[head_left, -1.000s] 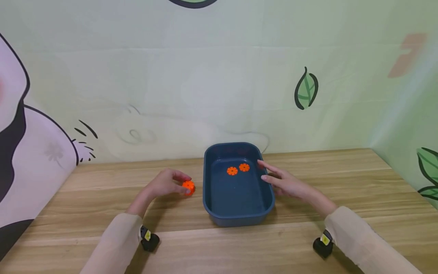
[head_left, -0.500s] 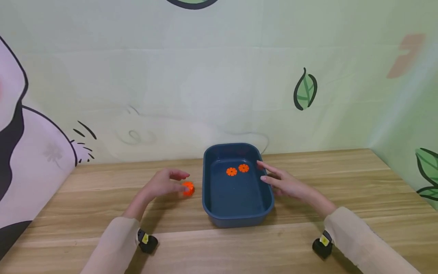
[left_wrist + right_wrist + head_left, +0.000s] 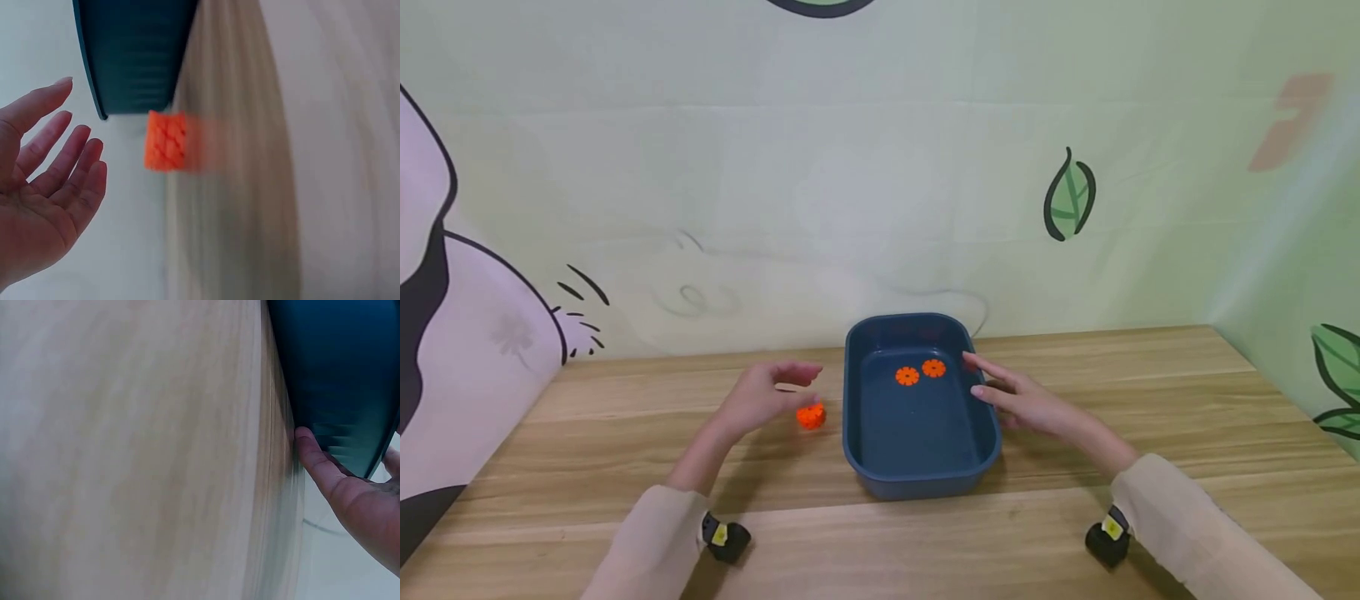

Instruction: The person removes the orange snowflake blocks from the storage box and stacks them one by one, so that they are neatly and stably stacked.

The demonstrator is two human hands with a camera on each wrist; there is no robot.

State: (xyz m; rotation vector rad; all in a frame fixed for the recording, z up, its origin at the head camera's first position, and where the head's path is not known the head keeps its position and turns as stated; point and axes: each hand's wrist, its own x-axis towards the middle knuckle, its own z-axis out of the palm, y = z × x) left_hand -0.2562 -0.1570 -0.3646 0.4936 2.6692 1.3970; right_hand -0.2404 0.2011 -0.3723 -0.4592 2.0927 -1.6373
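A short stack of orange notched discs (image 3: 811, 417) stands on the table just left of a dark blue plastic bin (image 3: 865, 477). My left hand (image 3: 763, 398) hovers over and behind the stack, thumb and fingers spread apart with nothing between them. In the left wrist view the stack (image 3: 165, 142) is apart from the open-palmed hand (image 3: 50, 194). Two flat orange discs (image 3: 907, 376) lie inside the bin toward its far end. My right hand (image 3: 1026, 402) rests against the bin's right side, fingertips at the rim; in the right wrist view a finger (image 3: 322, 467) touches the outer wall.
The wooden table (image 3: 760, 542) runs back to a pale printed wall cloth (image 3: 775, 183) close behind the bin. Black wrist cameras (image 3: 730, 543) hang below both sleeves.
My left hand has let go of the orange stack and lifted slightly away from it, leaving it on the table. The right hand and the bin hold their places.
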